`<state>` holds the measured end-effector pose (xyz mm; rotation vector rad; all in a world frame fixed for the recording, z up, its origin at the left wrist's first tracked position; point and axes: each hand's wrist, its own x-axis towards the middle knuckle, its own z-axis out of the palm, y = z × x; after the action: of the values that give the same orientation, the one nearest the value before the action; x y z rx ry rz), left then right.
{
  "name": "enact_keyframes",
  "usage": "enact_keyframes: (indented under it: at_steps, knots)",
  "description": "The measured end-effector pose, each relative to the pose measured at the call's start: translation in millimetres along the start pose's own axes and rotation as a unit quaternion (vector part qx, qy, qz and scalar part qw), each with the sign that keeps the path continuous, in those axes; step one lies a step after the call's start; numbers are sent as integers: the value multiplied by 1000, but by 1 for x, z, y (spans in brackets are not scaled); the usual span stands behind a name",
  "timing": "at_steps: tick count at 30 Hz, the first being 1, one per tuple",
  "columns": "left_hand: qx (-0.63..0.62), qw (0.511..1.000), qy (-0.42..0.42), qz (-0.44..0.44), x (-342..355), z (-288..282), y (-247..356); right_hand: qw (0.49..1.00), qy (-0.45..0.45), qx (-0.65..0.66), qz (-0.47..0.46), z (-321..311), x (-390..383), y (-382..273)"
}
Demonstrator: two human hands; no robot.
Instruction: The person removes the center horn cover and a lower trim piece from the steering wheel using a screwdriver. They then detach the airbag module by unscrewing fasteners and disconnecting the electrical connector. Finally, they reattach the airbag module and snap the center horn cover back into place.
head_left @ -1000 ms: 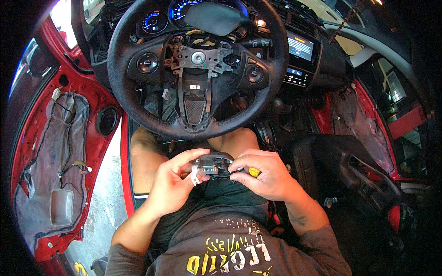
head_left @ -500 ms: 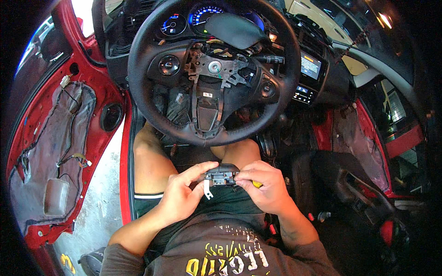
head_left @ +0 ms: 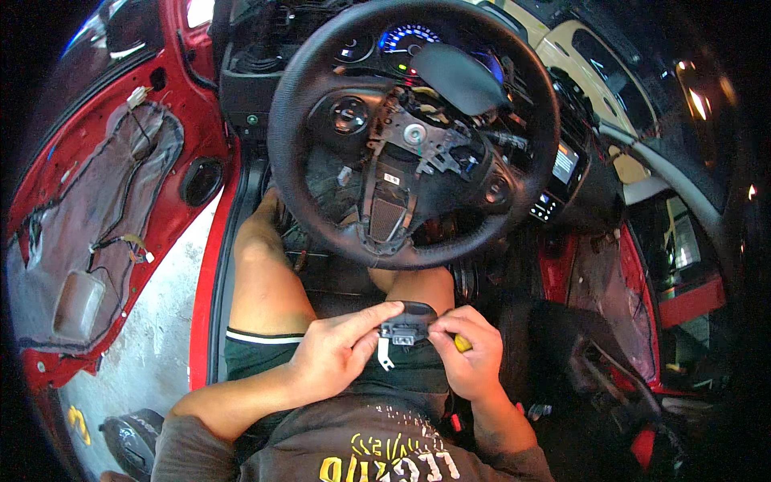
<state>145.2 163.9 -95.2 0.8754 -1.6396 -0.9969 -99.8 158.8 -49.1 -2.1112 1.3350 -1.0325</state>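
Clamped between its thumb and outstretched index finger, a small black housing sits in the left hand, that finger lying along the housing's upper edge and the thumb pressing from below. Closed too, the right hand pinches a yellow piece at the housing's right end; most of that piece is hidden, so its kind cannot be told. Both hands hold the housing up over the lap, near the lower edge of the steering wheel but apart from it. A pale socket shows on the housing's near face, and a white bracket hangs from its lower left corner, its notched tip pointing down toward the shorts. Ahead, the wheel's hub is uncovered, with a bare metal plate at the middle; past its top edge glows the instrument cluster, and beyond its right edge a lit screen faces the seat. To the left stands an open red door, stripped to a grey sheet, with a round speaker near its front edge and a recessed pocket near the sheet's lower corner.
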Motion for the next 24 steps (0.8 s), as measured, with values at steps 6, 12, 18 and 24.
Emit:
enact_keyframes:
  at_steps: [6,12,18,24]
  knots:
    - [-67,989,-86,-102,4,1,-36,998,6,-53,-28,-33,36,-35]
    - [-79,985,-111,-110,-1,-2,-71,980,-158,-114,-40,-24,148,-38]
    - [-116,982,-80,-126,-4,-18,-83,930,-253,-266,-8,8,234,-45]
    - [-107,980,-77,-147,-5,-31,-90,864,-205,-451,-89,26,263,-57]
